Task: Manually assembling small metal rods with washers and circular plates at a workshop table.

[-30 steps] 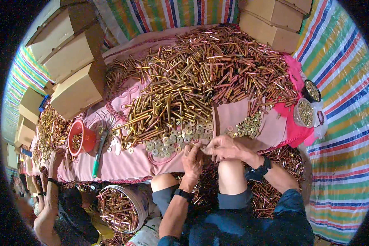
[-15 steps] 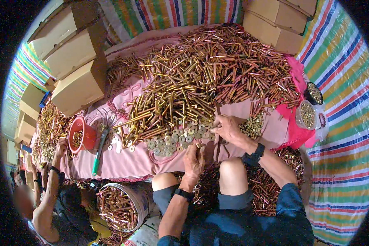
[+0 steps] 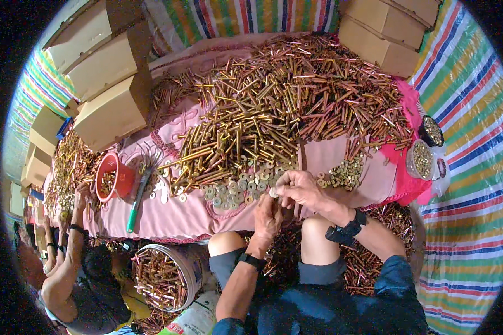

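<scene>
My right hand pinches a small round metal washer between thumb and fingertips, just above my left hand. The left fingers are curled closed; whatever they hold is hidden. Both hands meet over the near edge of the pink cloth, above my knees. Loose grey washers lie just left of the hands, and a small heap of brass-coloured nuts is to their right. Behind the washers spreads a big pile of long brass-coloured bolts.
A red basket of small parts and a green-handled hand rake lie left. Tubs of nuts stand right. Cardboard boxes are stacked left and back right. A bucket of bolts stands below; another person's hand works far left.
My right hand has come from the washers' right end toward my left hand, now with a washer in its fingertips. The left hand stays nearly in place, its fingers turned more inward.
</scene>
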{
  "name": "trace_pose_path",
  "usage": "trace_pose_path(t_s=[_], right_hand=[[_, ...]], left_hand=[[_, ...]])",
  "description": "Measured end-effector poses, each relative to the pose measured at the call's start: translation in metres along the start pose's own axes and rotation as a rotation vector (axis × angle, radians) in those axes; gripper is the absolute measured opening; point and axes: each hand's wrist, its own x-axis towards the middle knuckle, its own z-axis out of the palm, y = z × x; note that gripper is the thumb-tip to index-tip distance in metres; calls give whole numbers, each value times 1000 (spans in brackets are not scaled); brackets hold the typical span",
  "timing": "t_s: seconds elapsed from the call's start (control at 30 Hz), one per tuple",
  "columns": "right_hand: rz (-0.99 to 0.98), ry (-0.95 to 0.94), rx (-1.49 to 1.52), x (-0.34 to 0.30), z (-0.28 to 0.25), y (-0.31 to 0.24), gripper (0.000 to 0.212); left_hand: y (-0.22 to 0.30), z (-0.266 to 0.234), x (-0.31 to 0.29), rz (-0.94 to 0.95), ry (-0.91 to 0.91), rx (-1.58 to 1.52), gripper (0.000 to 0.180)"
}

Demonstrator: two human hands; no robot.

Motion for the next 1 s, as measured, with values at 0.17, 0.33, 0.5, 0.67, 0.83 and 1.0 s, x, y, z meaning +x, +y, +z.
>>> trace_pose_path(t_s=[0.17, 0.33, 0.5, 0.67, 0.83, 1.0], right_hand=[[-171, 230, -379, -10, -23, -5, 15], [-169, 668, -933, -12, -122, -11, 17], [107, 704, -1212, -4, -182, 7, 26], [122, 733, -1291, 13, -199, 19, 37], [-14, 754, -1345, 13, -197, 21, 35], [115, 536, -907, 13, -196, -5, 27]], left_hand=[[7, 2, 0, -46, 36, 40, 13], [13, -1, 2, -46, 61, 87, 28], [23, 1, 5, -57, 68, 16, 42], [23, 0, 4, -62, 73, -32, 37], [14, -2, 4, -38, 22, 112, 21], [19, 4, 8, -4, 60, 132, 18]])
